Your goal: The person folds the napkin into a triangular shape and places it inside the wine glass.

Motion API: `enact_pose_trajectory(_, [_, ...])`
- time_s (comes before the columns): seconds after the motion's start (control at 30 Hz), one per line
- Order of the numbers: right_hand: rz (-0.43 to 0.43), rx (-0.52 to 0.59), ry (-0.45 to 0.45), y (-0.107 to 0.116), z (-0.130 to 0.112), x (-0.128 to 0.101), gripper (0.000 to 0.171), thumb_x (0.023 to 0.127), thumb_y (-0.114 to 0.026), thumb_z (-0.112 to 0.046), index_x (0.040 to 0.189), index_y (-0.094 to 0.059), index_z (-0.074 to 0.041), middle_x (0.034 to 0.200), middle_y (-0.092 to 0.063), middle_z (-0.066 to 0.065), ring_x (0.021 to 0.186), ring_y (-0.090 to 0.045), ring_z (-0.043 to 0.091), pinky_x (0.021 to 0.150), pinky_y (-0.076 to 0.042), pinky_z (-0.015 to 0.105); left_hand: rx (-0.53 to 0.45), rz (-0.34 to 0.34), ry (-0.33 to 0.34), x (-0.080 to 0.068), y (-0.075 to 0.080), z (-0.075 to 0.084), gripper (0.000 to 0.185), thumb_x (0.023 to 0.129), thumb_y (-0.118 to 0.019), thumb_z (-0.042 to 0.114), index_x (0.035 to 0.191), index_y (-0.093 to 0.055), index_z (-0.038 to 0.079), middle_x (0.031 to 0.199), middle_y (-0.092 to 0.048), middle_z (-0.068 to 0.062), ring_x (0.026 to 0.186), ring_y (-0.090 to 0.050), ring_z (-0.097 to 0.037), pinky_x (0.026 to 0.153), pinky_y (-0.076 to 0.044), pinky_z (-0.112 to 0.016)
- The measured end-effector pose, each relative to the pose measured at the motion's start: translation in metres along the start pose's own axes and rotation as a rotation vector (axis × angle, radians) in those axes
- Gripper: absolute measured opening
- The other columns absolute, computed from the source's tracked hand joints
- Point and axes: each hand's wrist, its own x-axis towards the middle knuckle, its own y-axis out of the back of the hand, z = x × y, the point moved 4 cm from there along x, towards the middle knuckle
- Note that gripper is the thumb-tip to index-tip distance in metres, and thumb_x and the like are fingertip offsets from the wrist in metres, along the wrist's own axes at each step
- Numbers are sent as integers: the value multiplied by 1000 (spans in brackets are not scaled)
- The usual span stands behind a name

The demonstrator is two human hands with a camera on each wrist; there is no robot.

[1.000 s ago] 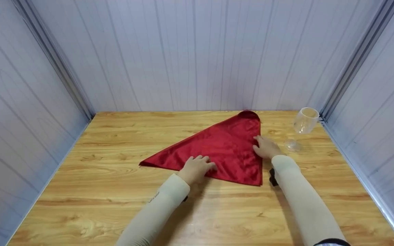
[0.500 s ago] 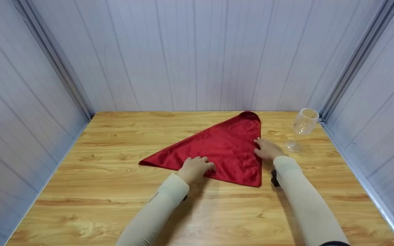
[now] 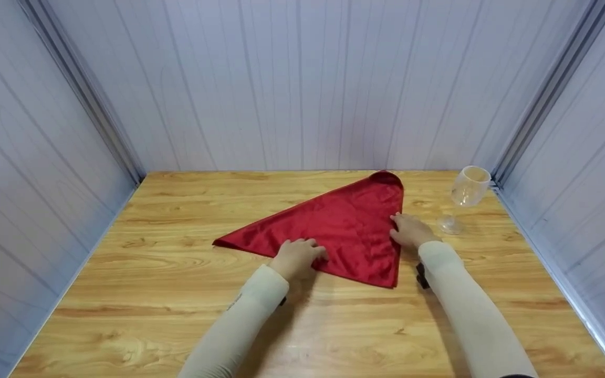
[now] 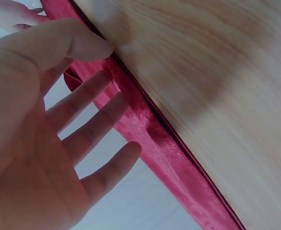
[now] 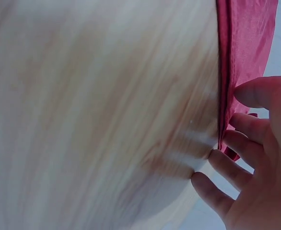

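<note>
A shiny red cloth [image 3: 352, 220], folded into a rough triangle, lies on the wooden table, its far corner curling up by the back wall. My left hand [image 3: 297, 258] rests on its front edge with relaxed, spread fingers. In the left wrist view the thumb and fingertips [image 4: 133, 152] reach over the cloth's hemmed border, gripping nothing. At the cloth's right edge my right hand [image 3: 411, 231] touches it with loosely spread fingers. The right wrist view has that thumb on the red fabric [image 5: 248, 43] and the lower fingertips [image 5: 198, 178] at the wood beside the layered hem.
A clear stemmed wine glass [image 3: 469, 188] stands upright at the back right, just beyond my right hand. Pale panelled walls [image 3: 302, 84] close off the back and both sides of the wood-grain table [image 3: 139, 294].
The cloth has turned slightly clockwise: its left tip has shifted away from me, its far corner right, its near right corner left. My hands stay almost in place.
</note>
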Motion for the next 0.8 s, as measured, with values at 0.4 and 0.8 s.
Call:
enact_pose_trajectory(0.4, [36, -117, -10, 3, -13, -3, 42, 97, -56, -21, 123, -58, 12, 128, -52, 32, 120, -52, 46, 100, -43, 56, -83, 5, 43, -1, 0, -17, 31, 90, -74, 23, 120, -66, 26, 115, -61, -1, 105, -61, -27, 88, -49, -48])
enact_pose_trajectory(0.8, [-15, -140, -4, 2, -20, -5, 55, 98, -57, -25, 133, -47, 17, 136, -44, 38, 129, -43, 50, 105, -38, 58, -144, 25, 90, 1, 0, -33, 25, 91, -73, 24, 115, -67, 21, 111, -61, -1, 102, -61, -27, 88, -49, -49])
